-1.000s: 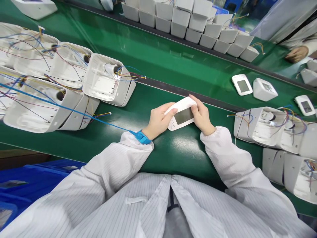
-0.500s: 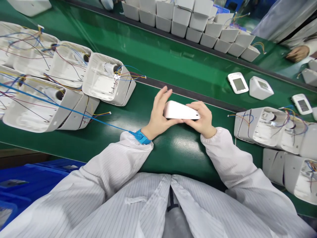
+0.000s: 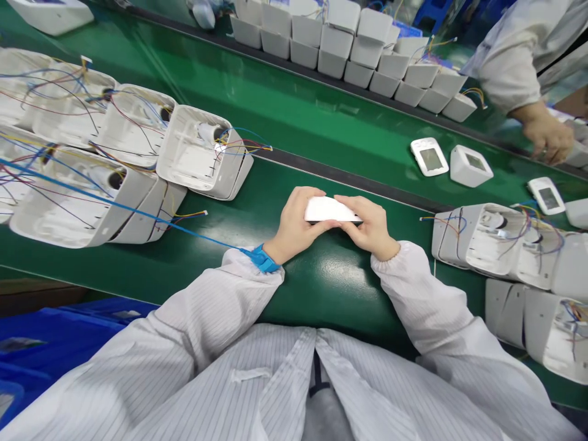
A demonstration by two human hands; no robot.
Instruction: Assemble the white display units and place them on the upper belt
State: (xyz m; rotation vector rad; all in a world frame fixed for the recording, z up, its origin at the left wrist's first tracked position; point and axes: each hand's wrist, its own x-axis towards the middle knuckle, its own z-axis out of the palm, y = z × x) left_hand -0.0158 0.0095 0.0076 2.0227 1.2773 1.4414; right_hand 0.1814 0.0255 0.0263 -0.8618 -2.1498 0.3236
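Note:
Between my two hands, over the green worktop point(image 3: 331, 300), is a white plastic housing point(image 3: 328, 209) with a dark lower edge. My left hand point(image 3: 296, 223) is closed around its left end, thumb along the near side. A blue wrist strap point(image 3: 263, 258) with a blue cord circles that wrist. My right hand point(image 3: 371, 225) grips the other end, its thumb also in front and its fingers over the top. Both thumbs nearly meet at the near edge. The underside of the housing is hidden from me.
Open white housings point(image 3: 197, 150) with loose wires stand in rows at left, and more housings point(image 3: 493, 239) at right. Display units point(image 3: 429, 157) lie on the green conveyor belt point(image 3: 294, 122). Across it are stacked housings point(image 3: 337, 61) and a co-worker's hand point(image 3: 544, 131). Blue crates point(image 3: 55, 337) sit lower left.
My left fingers have come down from a raised, spread pose onto the housing, which has tilted in my hands. The co-worker's arm has reached further into view at upper right.

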